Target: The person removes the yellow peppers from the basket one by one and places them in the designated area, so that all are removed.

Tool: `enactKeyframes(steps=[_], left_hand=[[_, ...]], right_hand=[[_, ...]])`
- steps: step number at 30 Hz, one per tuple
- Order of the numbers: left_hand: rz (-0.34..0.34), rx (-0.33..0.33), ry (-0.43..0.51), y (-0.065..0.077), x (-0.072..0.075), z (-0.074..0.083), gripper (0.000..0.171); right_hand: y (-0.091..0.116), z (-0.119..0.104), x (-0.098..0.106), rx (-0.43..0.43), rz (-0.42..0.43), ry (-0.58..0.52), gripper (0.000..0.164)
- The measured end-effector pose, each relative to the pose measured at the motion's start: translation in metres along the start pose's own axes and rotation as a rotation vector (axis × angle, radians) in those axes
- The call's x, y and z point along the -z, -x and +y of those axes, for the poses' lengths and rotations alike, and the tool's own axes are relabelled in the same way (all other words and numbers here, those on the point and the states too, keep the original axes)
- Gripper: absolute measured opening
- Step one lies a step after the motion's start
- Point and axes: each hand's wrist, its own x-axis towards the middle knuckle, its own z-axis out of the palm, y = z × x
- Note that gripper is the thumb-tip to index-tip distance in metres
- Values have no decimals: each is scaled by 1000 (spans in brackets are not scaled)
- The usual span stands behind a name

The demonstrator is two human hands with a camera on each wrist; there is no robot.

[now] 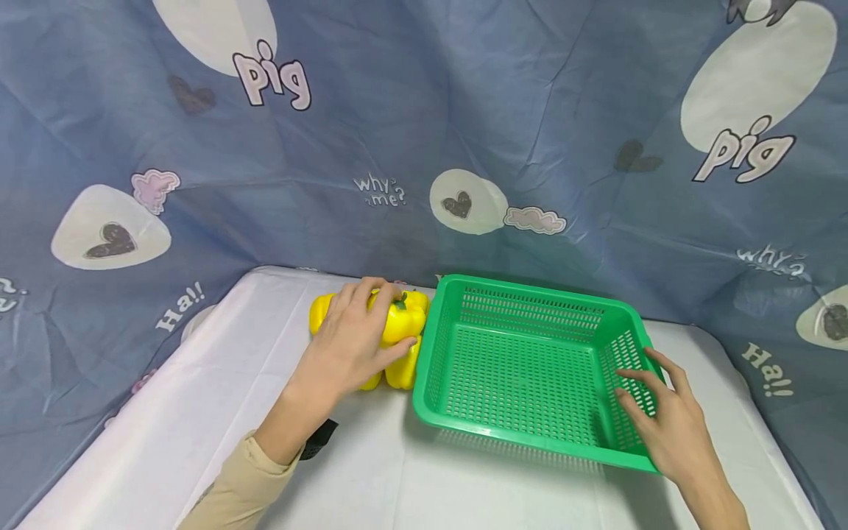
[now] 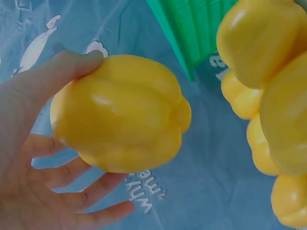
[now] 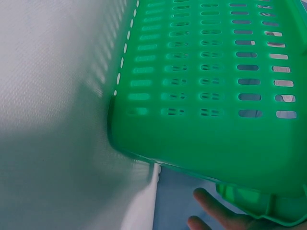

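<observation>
A yellow bell pepper (image 2: 120, 115) is gripped in my left hand (image 1: 347, 338), with the thumb over one side and fingers beneath it. More yellow bell peppers (image 1: 400, 366) lie close together under and around that hand. Right of them stands a green perforated plastic basket (image 1: 523, 431), its inside bare. At the basket's right wall is my right hand (image 1: 679, 427), its fingers spread and slightly bent over the rim. The right wrist view shows the basket's outer wall (image 3: 182, 139) and two fingertips (image 3: 204, 194) below it; contact with the rim is hard to make out.
A white cloth (image 1: 490, 489) covers the table. Behind it and at both sides hangs a blue printed curtain (image 1: 371, 132). The basket's back rim is close to the curtain. A black band (image 1: 319, 439) shows at my left wrist.
</observation>
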Motion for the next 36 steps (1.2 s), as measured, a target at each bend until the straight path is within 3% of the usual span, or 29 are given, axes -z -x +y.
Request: enactKeyframes(steps=[5,13,23,36], left_hand=[[-3,45,-27,5,2,-11,61],[-52,142,-124,14,7,-32,73],[-69,240,-200,31,13,-59,74],[-227,328,-200,38,9,-85,86]], right_hand=[[0,-1,0,0,1,-1,35],[0,-1,0,-10,-23,-2,36],[0,-2,0,-13,-22,7,36],[0,-1,2,-28,-31,7,37]])
